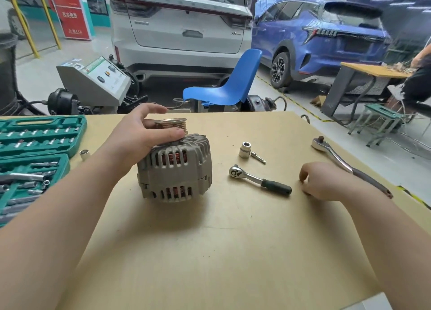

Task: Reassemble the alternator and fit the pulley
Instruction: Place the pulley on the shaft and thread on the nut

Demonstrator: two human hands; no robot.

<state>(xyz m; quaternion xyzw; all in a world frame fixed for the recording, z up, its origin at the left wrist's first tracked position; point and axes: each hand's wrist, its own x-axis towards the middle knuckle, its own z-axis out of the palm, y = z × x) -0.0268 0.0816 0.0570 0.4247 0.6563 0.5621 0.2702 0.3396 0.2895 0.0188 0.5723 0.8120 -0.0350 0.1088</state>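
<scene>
A grey alternator (175, 173) stands on the tan table (233, 239), its vented housing showing copper windings inside. On top of it sits a grooved metal pulley (171, 124). My left hand (142, 134) grips the pulley, with the thumb along its near side and the fingers curved over the far side. My right hand (324, 181) rests on the table to the right, fingers loosely curled and holding nothing. It lies just right of a small ratchet with a green handle (260, 180).
A loose socket (245, 149) with a bit (258, 157) lies behind the small ratchet. A large ratchet (342, 161) lies at the right, by the table's edge. An open green socket case (30, 155) fills the left side, a loose socket (84, 154) beside it.
</scene>
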